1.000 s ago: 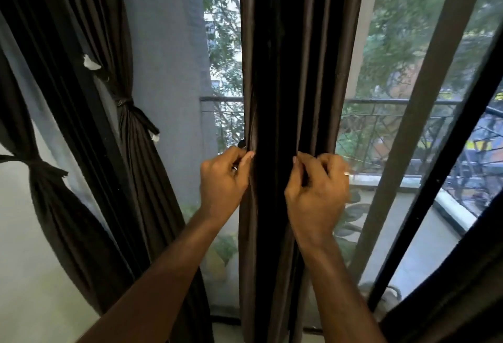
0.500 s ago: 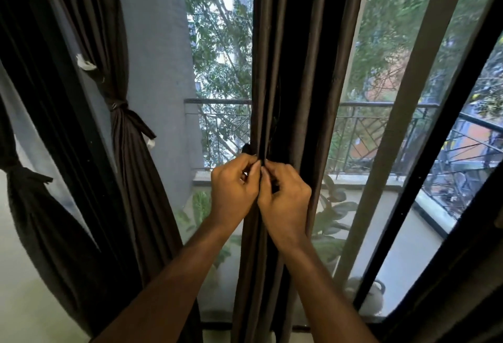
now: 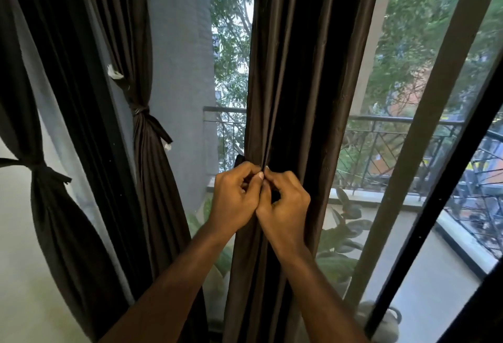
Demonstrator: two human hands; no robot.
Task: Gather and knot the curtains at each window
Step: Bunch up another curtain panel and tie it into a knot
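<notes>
Head view: your left hand (image 3: 234,195) and right hand (image 3: 285,206) now touch knuckle to knuckle, both pinching folds of brown centre curtain (image 3: 307,70); a second ago they gripped apart. No readable writing. Two knotted curtains (image 3: 147,135) hang left. Window frame bar (image 3: 424,138) right, balcony railing (image 3: 381,135) beyond.

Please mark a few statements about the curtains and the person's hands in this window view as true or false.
1. Both hands, left hand and right hand, pinch folds of the dark brown middle curtain. True.
2. The hands are far apart. False: they touch.
3. The dark curtain by the grey wall is already knotted. True.
4. The middle curtain is knotted. False: it hangs loose.
5. The black balcony railing is outside. True.
</notes>
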